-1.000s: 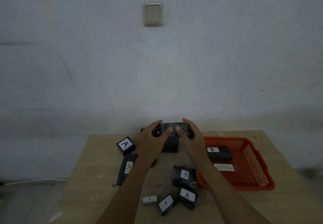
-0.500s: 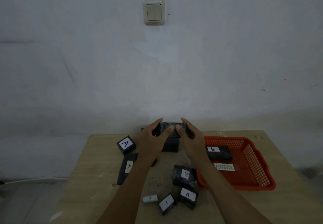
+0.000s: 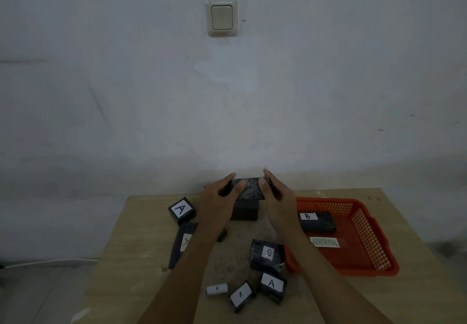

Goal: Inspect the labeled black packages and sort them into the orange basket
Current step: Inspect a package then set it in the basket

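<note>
Against the frames from a second ago, almost nothing on the wooden table (image 3: 141,235) has moved: the orange basket (image 3: 379,250) is in the same place at the right, with one package labeled B (image 3: 317,221) and a white ABNORMAL card (image 3: 325,242) lying inside it. The loose packages on the table have also stayed where they were. The only change is small: the held black package (image 3: 249,189) has come up a little and its shiny face is turned more toward the camera (no label shows on this face). I judge that the inspection step is going on and the sorting of this package is not yet decided.

Both forearms reach forward, side by side, over the middle of the table. The left hand (image 3: 217,202) grips the left end of the package, thumb on the front and fingers curled behind. The right hand (image 3: 275,194) holds the right end in the same way. The package is above another dark box (image 3: 245,212), clear of the basket.
</note>
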